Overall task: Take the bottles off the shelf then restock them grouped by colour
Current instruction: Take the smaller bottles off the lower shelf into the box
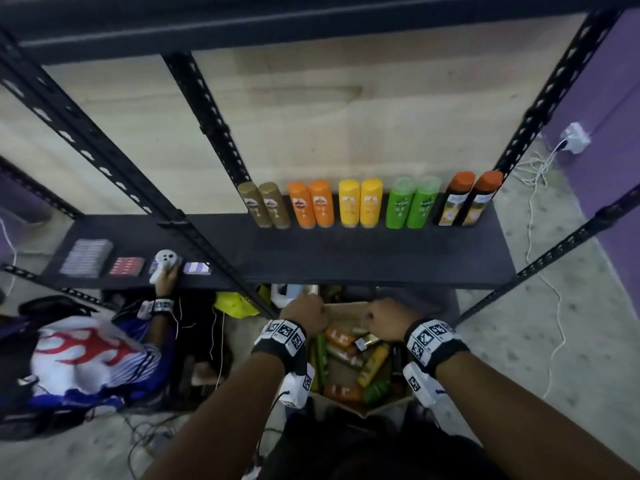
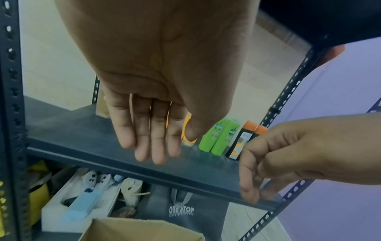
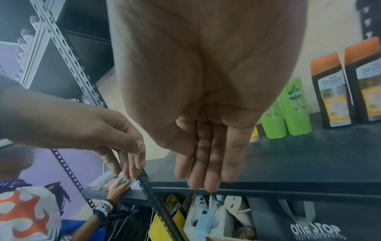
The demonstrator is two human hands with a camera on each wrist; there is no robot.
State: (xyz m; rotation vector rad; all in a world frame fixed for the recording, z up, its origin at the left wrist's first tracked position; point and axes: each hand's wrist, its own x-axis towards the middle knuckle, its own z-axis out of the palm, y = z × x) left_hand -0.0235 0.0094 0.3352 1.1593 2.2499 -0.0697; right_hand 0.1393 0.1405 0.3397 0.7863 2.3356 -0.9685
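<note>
On the dark shelf board (image 1: 346,261), pairs of bottles stand in a row along the back: brown (image 1: 268,206), orange (image 1: 311,204), yellow (image 1: 360,202), green (image 1: 412,202) and black with orange caps (image 1: 467,199). Below the shelf's front edge sits an open cardboard box (image 1: 343,311) with several mixed-colour bottles (image 1: 346,358) lying inside. My left hand (image 1: 304,313) and right hand (image 1: 388,318) hover side by side over the box's far rim. The left wrist view shows the left hand (image 2: 152,146) with straight fingers, holding nothing. The right hand (image 3: 206,171) is likewise empty.
A slotted black upright (image 1: 207,237) stands just left of my left hand. Another person in a flame-print shirt (image 1: 79,348) crouches at left, their hand on a white device (image 1: 166,263) on the neighbouring shelf. A grey bag (image 2: 181,210) and white packaging (image 2: 82,195) sit under the shelf. Cables (image 1: 540,237) trail at right.
</note>
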